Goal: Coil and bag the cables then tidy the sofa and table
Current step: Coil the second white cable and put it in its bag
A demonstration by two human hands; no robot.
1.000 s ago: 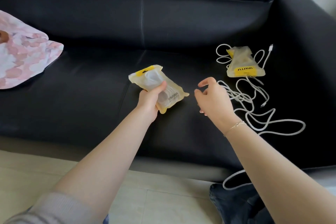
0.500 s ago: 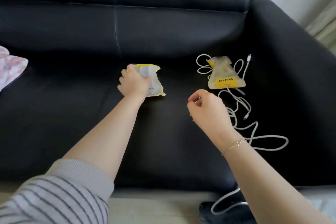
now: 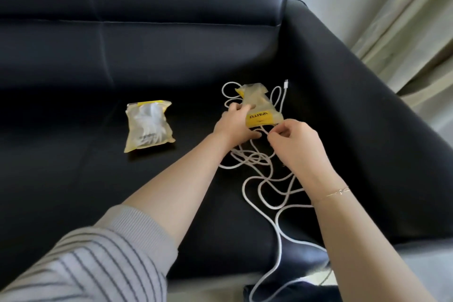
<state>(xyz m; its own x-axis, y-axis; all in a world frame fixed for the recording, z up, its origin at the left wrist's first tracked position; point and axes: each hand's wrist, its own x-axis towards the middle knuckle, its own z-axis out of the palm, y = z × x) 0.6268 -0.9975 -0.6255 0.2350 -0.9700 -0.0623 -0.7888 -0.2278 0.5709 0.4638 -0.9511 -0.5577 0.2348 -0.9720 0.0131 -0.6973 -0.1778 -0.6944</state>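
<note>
A yellowish plastic bag with a coiled white cable inside [image 3: 148,127] lies flat on the black sofa seat [image 3: 73,179], with no hand on it. To its right, a second, flat bag with a yellow label [image 3: 259,105] rests on a loose white cable [image 3: 257,186] that tangles across the seat and runs off the front edge. My left hand [image 3: 232,125] grips this bag at its left edge. Just below the bag's label, my right hand [image 3: 291,140] has its fingertips pinched on the cable. The cable's plug [image 3: 285,84] lies beyond the bag.
The sofa's right armrest [image 3: 355,105] rises close beside the cable. A pale curtain [image 3: 404,19] hangs behind it. A dark cloth [image 3: 294,292] lies on the floor at the sofa's front, where the cable ends.
My left hand set the filled bag on the seat, let go and moved right to the second bag. My right hand moved forward onto the loose cable. The view has swung right.
</note>
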